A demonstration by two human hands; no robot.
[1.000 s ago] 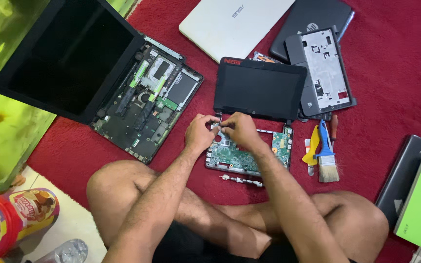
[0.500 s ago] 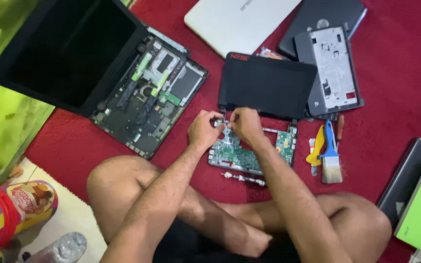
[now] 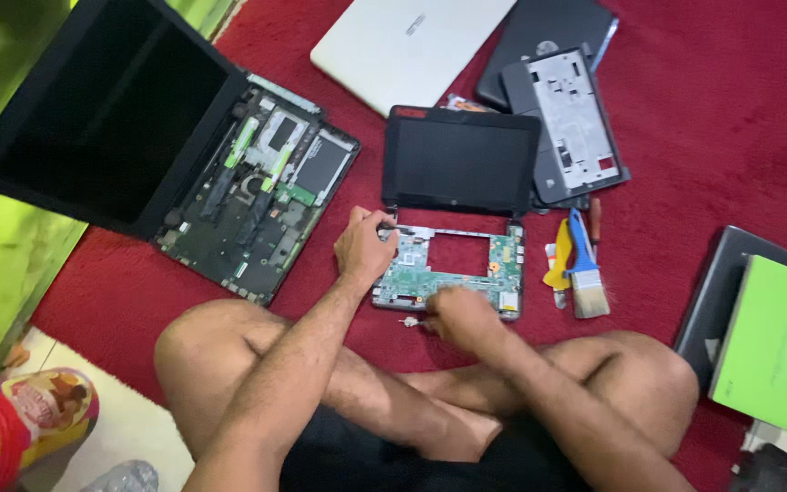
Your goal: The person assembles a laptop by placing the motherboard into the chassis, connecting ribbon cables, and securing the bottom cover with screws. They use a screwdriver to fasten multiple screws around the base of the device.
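A small black netbook (image 3: 460, 160) stands open on the red carpet. Its base is stripped to a green circuit board (image 3: 412, 273). My left hand (image 3: 364, 248) pinches the base's back left corner, by the hinge. My right hand (image 3: 463, 319), blurred, rests at the board's front edge with its fingers curled over a thin screwdriver (image 3: 409, 321). Only the screwdriver's tip shows to the left of that hand. My crossed bare legs lie just below the netbook.
A larger black laptop (image 3: 93, 128) with its internals exposed lies open at left. Behind are a white laptop (image 3: 403, 46), a dark laptop (image 3: 548, 27) and a grey cover panel (image 3: 571, 118). A paintbrush (image 3: 585, 273) and yellow tool lie at right. A green-lidded laptop (image 3: 771, 337) is far right.
My right hand has dropped from the hinge area to the board's front edge, onto the screwdriver. My left hand stays at the back left corner. The camera has shifted slightly.
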